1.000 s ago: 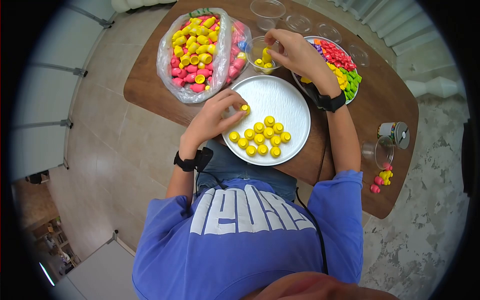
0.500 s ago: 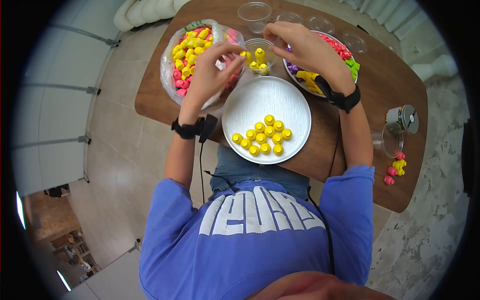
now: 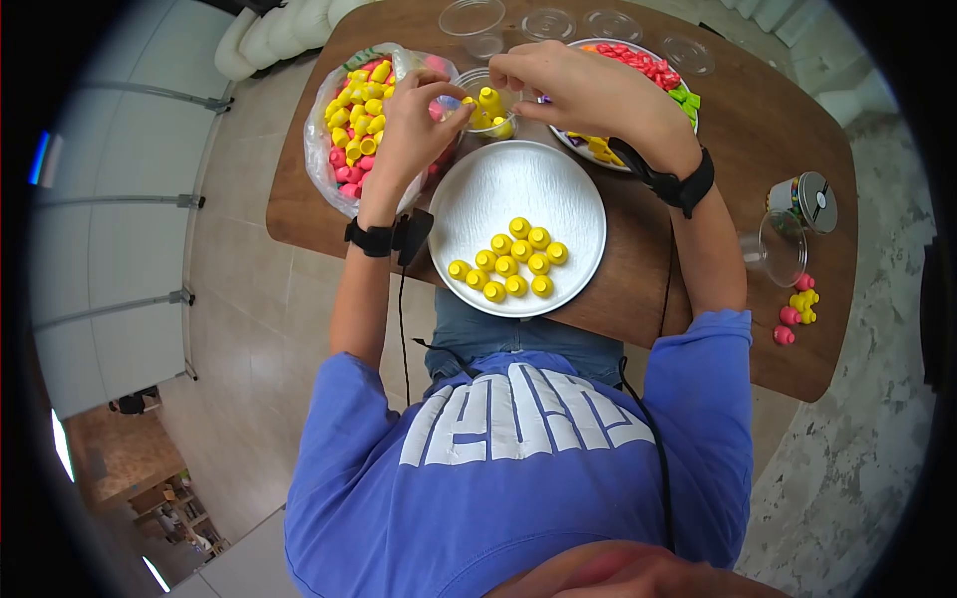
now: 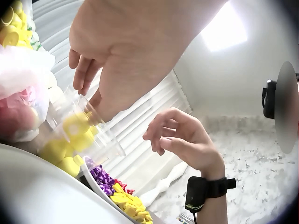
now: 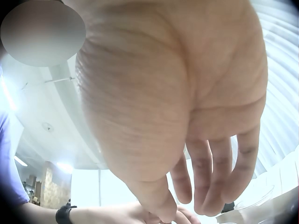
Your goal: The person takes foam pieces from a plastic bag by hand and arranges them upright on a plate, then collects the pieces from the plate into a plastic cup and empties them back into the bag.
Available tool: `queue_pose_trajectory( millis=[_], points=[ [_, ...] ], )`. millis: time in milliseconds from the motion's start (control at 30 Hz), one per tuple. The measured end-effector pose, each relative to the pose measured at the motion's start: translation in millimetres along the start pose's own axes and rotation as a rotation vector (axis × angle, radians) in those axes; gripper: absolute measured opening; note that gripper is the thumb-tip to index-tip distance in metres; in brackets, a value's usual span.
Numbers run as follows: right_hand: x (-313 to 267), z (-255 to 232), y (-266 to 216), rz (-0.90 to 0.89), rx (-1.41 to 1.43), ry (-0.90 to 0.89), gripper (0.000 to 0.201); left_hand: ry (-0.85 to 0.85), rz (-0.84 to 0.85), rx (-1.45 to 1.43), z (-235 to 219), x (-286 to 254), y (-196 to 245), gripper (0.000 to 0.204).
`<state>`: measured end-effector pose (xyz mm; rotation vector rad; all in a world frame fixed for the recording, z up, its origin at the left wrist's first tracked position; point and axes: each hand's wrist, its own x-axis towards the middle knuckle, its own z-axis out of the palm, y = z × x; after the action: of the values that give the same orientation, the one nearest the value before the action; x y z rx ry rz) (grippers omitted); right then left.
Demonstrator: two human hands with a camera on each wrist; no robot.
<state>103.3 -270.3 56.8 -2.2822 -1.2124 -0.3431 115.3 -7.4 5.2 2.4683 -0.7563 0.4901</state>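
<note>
My left hand [image 3: 407,125] pinches a small yellow bottle-shaped piece [image 3: 470,104] at the left rim of a clear plastic cup [image 4: 111,144]. More yellow bottle-shaped pieces stand inside that cup, one of them upright [image 3: 489,101]. Over the cup's right side hovers my right hand [image 3: 603,92], its fingers loosely bent and nothing between them. Below both hands lies a round white plate [image 3: 543,179]. Several yellow pieces [image 3: 520,251] stand on its lower half, close together in rows.
A plastic bag [image 3: 317,164] of yellow and pink pieces stands at left. Behind my right hand is a plate with red, green [image 3: 686,100], yellow and purple pieces. Clear lids [image 3: 612,26] lie at the back. At right are a tin [image 3: 817,202], a tipped clear cup [image 3: 783,247] and loose pieces.
My left hand has moved from the white plate up to the clear cup, taking one yellow piece along. The right hand has let go of a yellow piece in the cup and drawn back slightly.
</note>
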Motion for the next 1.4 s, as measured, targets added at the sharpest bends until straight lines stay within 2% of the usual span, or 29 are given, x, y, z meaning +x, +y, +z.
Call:
queue_pose_trajectory(
  millis=[67, 200, 267, 400, 467, 600, 667, 767, 833, 1000, 1067, 1100, 1133, 1167, 1267, 1333, 1367, 1400],
  points=[
    [0, 0, 0, 0.060, 0.031, -0.062, 0.025, -0.012, -0.005, 0.004, 0, 0, 1, 0.024],
    [-1, -1, -8, 0.071, 0.027, -0.066, 0.025, -0.040, -0.036, 0.004, -1, 1, 1, 0.025],
    [2, -2, -15, 0.107, 0.057, -0.176, 0.026, -0.064, -0.057, -0.004, -1, 0, 3, 0.026],
    [-1, 10, -20, -0.001, 0.053, -0.114, 0.027, -0.014, -0.021, -0.048, -1, 1, 4, 0.024],
    [0, 8, -33, 0.045, 0.084, -0.234, 0.027, -0.014, -0.016, -0.046, -1, 1, 3, 0.024],
    [-4, 13, -44, 0.005, 0.128, -0.200, 0.027, -0.021, 0.017, -0.031, -1, 0, 0, 0.027],
    [-3, 14, -47, 0.052, 0.126, -0.288, 0.024, -0.016, 0.015, -0.033, -5, -1, 2, 0.028],
    [-2, 24, -48, 0.056, 0.112, -0.393, 0.023, 0.020, 0.006, -0.047, -12, -7, 4, 0.028],
    [-3, 28, -53, 0.060, 0.129, -0.441, 0.022, 0.178, 0.097, -0.056, -16, -11, 1, 0.023],
    [-10, 42, -61, 0.092, 0.185, -0.533, 0.025, 0.223, 0.065, -0.127, -19, -25, 0, 0.023],
    [-10, 51, -61, 0.067, 0.180, -0.573, 0.024, 0.174, -0.083, -0.260, -14, -29, -5, 0.027],
    [-9, 52, -61, 0.048, 0.178, -0.615, 0.022, 0.180, -0.077, -0.259, -9, -30, -10, 0.027],
    [-3, 51, -65, 0.067, 0.165, -0.702, 0.020, 0.165, -0.156, -0.377, -4, -30, -11, 0.028],
    [-3, 51, -66, 0.066, 0.158, -0.700, 0.020, 0.150, -0.234, -0.495, 0, -30, -14, 0.028],
    [-9, 60, -65, 0.087, 0.139, -0.650, 0.019, 0.125, -0.298, -0.619, 9, -32, -12, 0.030],
    [-16, 65, -59, -0.017, 0.146, -0.463, 0.021, 0.088, -0.353, -0.710, 15, -33, -14, 0.032],
    [-17, 64, -56, -0.020, 0.141, -0.464, 0.021, 0.093, -0.350, -0.710, 17, -34, -15, 0.032],
    [-18, 62, -53, -0.061, 0.169, -0.392, 0.023, 0.085, -0.336, -0.730, 20, -34, -17, 0.031]
  ],
)
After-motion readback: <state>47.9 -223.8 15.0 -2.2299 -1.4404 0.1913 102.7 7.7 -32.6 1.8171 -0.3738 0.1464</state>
